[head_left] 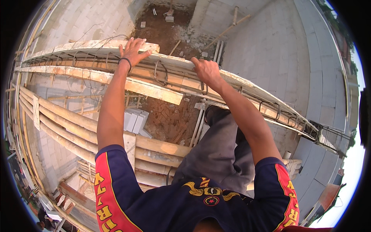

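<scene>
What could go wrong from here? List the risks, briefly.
Falling: the person is up above the dirt floor and could lose balance.
Scrapes: the bare left hand and right hand are near bent steel bars beside the far board.
Slipping: the plank under the left hand might drop, if loose.

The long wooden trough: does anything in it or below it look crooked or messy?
Somewhat. A metal loop to the right of the left hand seems to lean instead of standing square in the trough. Below, pale rubble lies scattered on the soil, which looks untidy. Nothing looks clearly broken.
</scene>
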Demonstrator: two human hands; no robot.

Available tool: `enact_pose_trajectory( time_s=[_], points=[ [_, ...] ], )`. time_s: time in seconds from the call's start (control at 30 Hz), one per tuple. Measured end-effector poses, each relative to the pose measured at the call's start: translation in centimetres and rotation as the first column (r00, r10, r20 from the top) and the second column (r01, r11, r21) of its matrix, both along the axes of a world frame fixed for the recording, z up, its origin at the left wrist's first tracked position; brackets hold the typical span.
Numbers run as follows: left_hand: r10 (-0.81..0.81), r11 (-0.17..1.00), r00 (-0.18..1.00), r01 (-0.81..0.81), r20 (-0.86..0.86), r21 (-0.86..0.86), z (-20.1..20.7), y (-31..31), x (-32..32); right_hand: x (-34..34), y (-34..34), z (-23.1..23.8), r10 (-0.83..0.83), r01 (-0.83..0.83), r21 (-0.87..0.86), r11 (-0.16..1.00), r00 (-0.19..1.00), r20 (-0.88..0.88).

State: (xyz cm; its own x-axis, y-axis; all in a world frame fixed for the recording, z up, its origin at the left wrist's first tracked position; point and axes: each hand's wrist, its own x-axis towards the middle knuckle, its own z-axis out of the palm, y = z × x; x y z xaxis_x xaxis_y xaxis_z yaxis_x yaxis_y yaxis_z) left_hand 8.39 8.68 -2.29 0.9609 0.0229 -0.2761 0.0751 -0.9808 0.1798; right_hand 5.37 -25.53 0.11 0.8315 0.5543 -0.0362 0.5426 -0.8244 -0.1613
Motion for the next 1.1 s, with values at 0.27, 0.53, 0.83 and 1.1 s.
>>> enact_pose_trajectory(
  time_s=[0.27, 0.53, 0.83, 1.1],
  points=[
    [0.027, 1.0, 0.999, -0.027, -0.032, -0.001, -0.2, 0.0, 0.4, -0.2, -0.1, 0.1, 0.005, -0.006, -0.014, 1.0, 1.0, -0.016],
    [0.002, 1.0, 0.999, -0.001, 0.038, -0.025, -1.6, 0.4, 0.8, 0.5, -0.5, -0.6, -0.046, 0.045, -0.01, 0.999, 0.996, -0.074],
    [0.016, 1.0, 0.998, -0.017, 0.053, 0.024, -2.0, 1.4, 0.8, 0.0, -0.4, -0.9, -0.03, 0.028, -0.017, 0.999, 0.996, -0.084],
    [0.005, 1.0, 0.997, -0.004, 0.082, -0.014, -3.2, 2.6, 1.3, -0.1, -0.2, -1.3, -0.059, 0.061, 0.051, 0.997, 0.998, -0.031]
  ],
)
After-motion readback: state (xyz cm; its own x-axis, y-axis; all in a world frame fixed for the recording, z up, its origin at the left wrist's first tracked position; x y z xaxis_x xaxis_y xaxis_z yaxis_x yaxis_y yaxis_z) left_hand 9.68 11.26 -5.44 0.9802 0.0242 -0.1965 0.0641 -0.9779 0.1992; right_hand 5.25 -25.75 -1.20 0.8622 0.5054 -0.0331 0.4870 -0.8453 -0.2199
